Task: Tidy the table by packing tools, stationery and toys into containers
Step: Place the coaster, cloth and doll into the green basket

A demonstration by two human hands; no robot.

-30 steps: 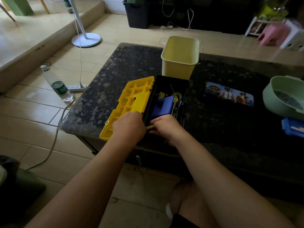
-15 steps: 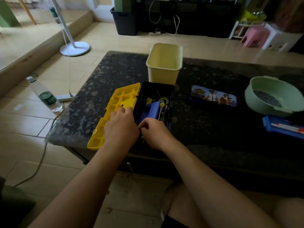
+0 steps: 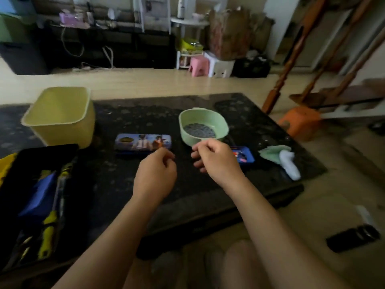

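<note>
Dark speckled stone forms the table (image 3: 116, 180), with a cluttered living-room floor beyond it. Taking the green bowl (image 3: 223, 127) as the landmark, the printed pencil tin (image 3: 143, 141) lies just to its left and the yellow bin (image 3: 60, 122) farther left. The open black toolbox (image 3: 48, 151), holding a yellow-handled tool (image 3: 46, 232), sits far left and nearer the person. A small blue box (image 3: 245, 157) sits just in front and right of the bowl, with a green cloth (image 3: 270, 152) farther right. The right hand (image 3: 214, 159) hovers before the bowl's near rim, fingers loosely curled, holding nothing. The left hand (image 3: 155, 174) hangs front-left of the bowl, near the tin's edge, likewise loosely curled and empty as far as I can tell. The main risk, I judge, is the right hand clipping the light bowl's rim while reaching for the blue box, shoving it or tipping out its dark contents. A hurried grab at the box, which looks open, could also scatter its small pieces.
</note>
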